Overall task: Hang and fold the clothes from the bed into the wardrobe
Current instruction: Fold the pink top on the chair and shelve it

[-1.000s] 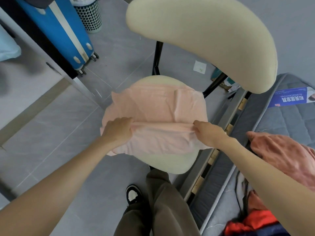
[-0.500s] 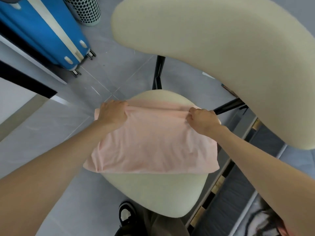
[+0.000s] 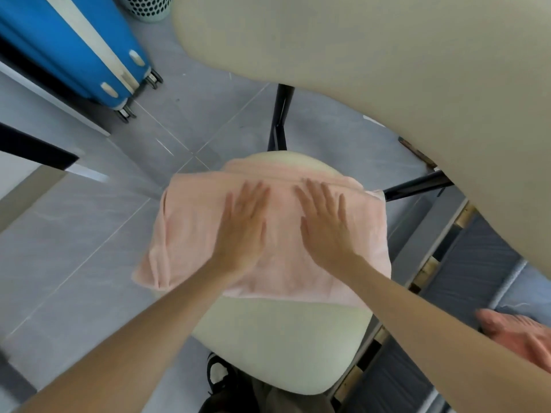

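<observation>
- The chair backrest [image 3: 387,70] fills the upper right of the view, high over the chair seat [image 3: 283,347]; black struts join the two.
- The bed [image 3: 477,272] runs along the right side of the seat, with its slats and dark mattress showing.
- A blue suitcase [image 3: 74,46] stands well beyond the seat, to the far left, on the grey floor.
- The pink garment [image 3: 190,234] covers the far half of the seat and overhangs its left edge; a second ago it lay wider, with a near flap lifted; half a second ago both hands pinched that edge at the far side of the seat; now the fold is laid and let go, so the cloth is a compact rectangle. I judge this fold done; the piece may need one more fold before it goes to the wardrobe, which I cannot make out here.
- The left hand [image 3: 243,231] lies palm down on the garment, over the seat's far middle, fingers straight and slightly spread, pinching nothing; the right hand [image 3: 326,231] lies just beside it in the same pose; both forearms reach in across the seat's near edge. The fingers are slightly blurred, which suggests a smoothing stroke.
- A reddish garment [image 3: 524,338] lies on the bed to the right of the seat, not yet folded.
- A shoe [image 3: 217,374] shows under the seat's near edge.
</observation>
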Motion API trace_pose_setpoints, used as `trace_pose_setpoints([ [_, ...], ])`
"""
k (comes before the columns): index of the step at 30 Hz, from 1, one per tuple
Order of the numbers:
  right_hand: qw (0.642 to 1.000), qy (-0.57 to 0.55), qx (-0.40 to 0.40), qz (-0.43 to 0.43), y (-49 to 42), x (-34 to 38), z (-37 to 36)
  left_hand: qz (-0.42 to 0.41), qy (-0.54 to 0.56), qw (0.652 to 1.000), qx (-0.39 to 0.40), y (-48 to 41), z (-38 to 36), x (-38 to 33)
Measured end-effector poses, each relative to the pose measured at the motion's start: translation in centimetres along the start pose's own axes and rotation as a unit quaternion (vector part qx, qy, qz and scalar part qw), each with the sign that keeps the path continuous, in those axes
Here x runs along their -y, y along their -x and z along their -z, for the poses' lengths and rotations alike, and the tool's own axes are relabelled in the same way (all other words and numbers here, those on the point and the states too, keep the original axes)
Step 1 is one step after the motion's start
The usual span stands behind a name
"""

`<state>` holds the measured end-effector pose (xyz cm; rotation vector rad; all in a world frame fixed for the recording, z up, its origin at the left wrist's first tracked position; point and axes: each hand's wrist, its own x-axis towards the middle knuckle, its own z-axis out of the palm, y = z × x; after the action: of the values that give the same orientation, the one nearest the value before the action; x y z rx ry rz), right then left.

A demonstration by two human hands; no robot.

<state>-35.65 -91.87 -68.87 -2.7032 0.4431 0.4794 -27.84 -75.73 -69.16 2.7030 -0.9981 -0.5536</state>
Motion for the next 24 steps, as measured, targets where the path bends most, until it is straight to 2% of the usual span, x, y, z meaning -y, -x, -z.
trace_pose_setpoints([
  [4, 0.998, -0.018, 0.066, -0.012, 1.4, -1.7, -2.9, 0.072, -0.023, 0.995, 0.061, 0.9, -3.6, 0.7],
  [7, 0.993, -0.008, 0.083, -0.087, 1.9, -4.5, -2.9, 0.088, -0.052, 0.994, 0.049, 1.1, -3.8, 3.8],
  [10, 0.981, -0.012, 0.085, -0.171, 2.1, -6.0, -1.9, 0.126, -0.025, 0.991, 0.041, 2.4, -2.6, 6.2],
  [12, 0.986, 0.035, 0.048, -0.154, 2.2, -5.7, -0.9, 0.146, -0.008, 0.989, 0.031, 3.0, -1.3, 7.0],
  [14, 0.993, 0.048, -0.011, -0.110, 1.8, -4.6, 0.0, 0.113, -0.016, 0.993, 0.012, 2.7, 0.0, 7.4],
  [16, 0.997, 0.015, -0.045, -0.069, 0.7, -3.1, 0.8, 0.067, -0.010, 0.998, 0.003, 1.5, 1.2, 7.5],
  [20, 0.998, 0.023, -0.019, -0.048, -2.8, -1.2, 1.4, 0.051, -0.009, 0.998, 0.030, -2.4, 2.4, 6.9],
  [24, 0.995, 0.093, -0.002, -0.039, -4.4, -1.6, 1.8, 0.039, -0.084, 0.995, 0.039, -4.3, 2.8, 7.1],
])
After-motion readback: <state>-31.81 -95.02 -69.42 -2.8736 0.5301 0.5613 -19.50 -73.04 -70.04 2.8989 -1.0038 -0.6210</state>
